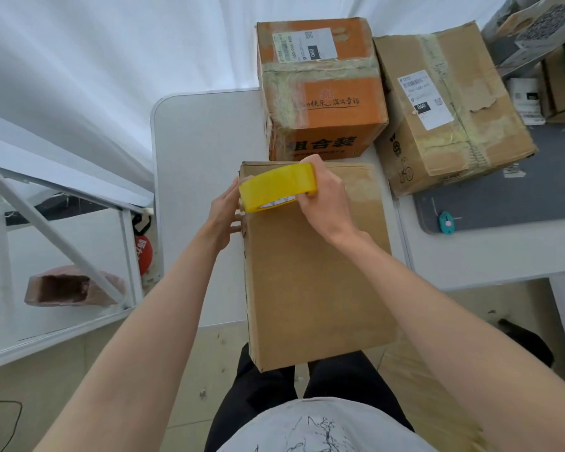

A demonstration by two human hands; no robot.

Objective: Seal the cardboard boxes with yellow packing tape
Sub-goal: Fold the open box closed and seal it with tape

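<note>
The yellow tape roll (276, 187) is being gripped by the right hand (327, 197) over the far left edge of the plain box (310, 272) on the desk (196, 177), while the left hand (224, 216) is probably pinching its loose end, which should be pressed flat before pulling.

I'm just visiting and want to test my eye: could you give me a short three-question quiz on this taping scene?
1. True or false: the right hand grips the yellow tape roll.
2. Which box lies under the roll: A orange box, B plain brown box?
3. Where does the left hand touch?

Key: 1 true. 2 B. 3 The plain brown box's left side, by the roll.
</note>
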